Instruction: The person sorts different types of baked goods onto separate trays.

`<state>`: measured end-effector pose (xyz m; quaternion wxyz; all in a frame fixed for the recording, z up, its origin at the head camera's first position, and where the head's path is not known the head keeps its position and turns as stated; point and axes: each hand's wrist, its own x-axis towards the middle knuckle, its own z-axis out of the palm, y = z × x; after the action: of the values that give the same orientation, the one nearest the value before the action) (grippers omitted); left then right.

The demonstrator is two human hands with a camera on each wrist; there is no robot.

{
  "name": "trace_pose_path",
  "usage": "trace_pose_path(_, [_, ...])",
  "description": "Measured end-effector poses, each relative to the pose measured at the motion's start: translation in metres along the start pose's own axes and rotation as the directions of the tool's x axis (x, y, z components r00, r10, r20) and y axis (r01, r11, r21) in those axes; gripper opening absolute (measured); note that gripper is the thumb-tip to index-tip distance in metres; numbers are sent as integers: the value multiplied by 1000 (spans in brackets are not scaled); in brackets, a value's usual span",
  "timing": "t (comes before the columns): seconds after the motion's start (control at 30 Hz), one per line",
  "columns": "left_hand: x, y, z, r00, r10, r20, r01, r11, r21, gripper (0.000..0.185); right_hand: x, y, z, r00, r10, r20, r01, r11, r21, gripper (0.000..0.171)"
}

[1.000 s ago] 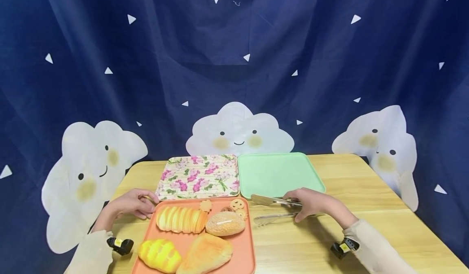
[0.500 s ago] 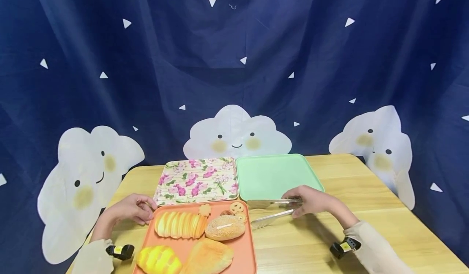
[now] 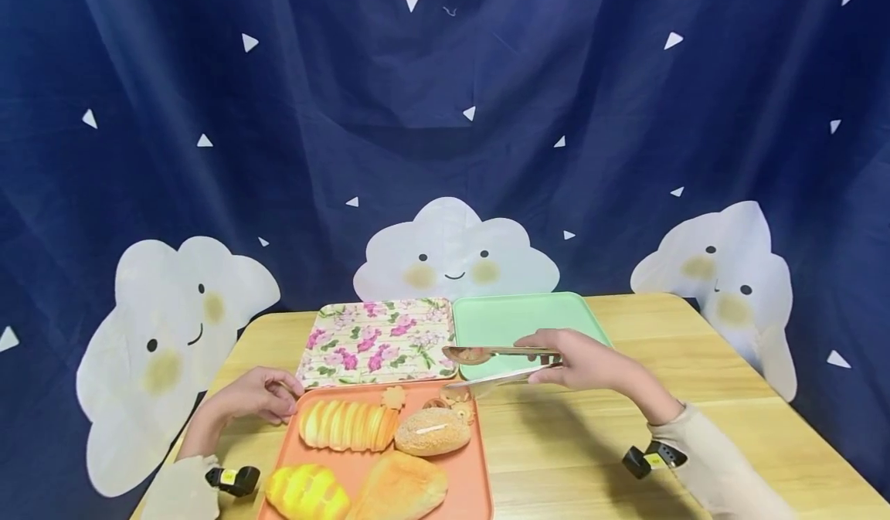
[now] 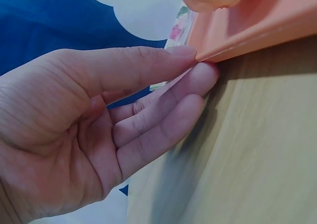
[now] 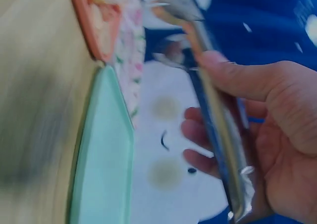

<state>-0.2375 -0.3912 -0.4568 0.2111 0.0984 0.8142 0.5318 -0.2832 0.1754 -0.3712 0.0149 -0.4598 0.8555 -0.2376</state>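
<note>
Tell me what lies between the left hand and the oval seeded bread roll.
The ridged golden loaf on the orange rectangular tray, as the head view shows.

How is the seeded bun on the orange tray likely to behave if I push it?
The seeded bun may rock or roll, since it looks rounded. The raised rim of the orange tray would probably stop it. Its rough-looking, speckled top suggests it shouldn't be very slippery.
</note>
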Motion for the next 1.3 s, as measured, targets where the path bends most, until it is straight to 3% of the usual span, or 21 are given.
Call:
trace_pose_path(0.13, [2, -1, 2, 1000, -6, -7, 6, 1000, 4, 34, 10, -18, 2, 996, -85, -36, 81, 991, -110, 49])
trace_pose_path(0.33, [2, -2, 1, 1000, -15, -20, 15, 1000, 12, 33, 16, -37, 9, 968, -228, -102, 198, 949, -244, 51])
trace_pose_path(0.5, [2, -4, 1, 999, -11, -33, 11, 1000, 21, 31, 18, -47, 14, 957, -280, -76, 237, 905, -355, 50])
trace_pose_path(0.6, [4, -4, 1, 999, -5, -38, 5, 1000, 22, 30, 16, -52, 16, 963, -268, -24, 236, 886, -400, 49])
trace_pose_path(0.8, [7, -5, 2, 999, 0, -40, 1, 1000, 24, 30, 9, -53, 22, 980, -190, 62, 199, 893, -405, 48])
trace_pose_path(1.03, [6, -3, 3, 999, -1, -43, 3, 1000, 27, 30, 9, -49, 28, 984, -163, 70, 177, 891, -417, 51])
trace_pose_path(1.3, [7, -4, 3, 998, -9, -55, 11, 999, 33, 29, 11, -47, 33, 983, -176, 59, 185, 901, -393, 42])
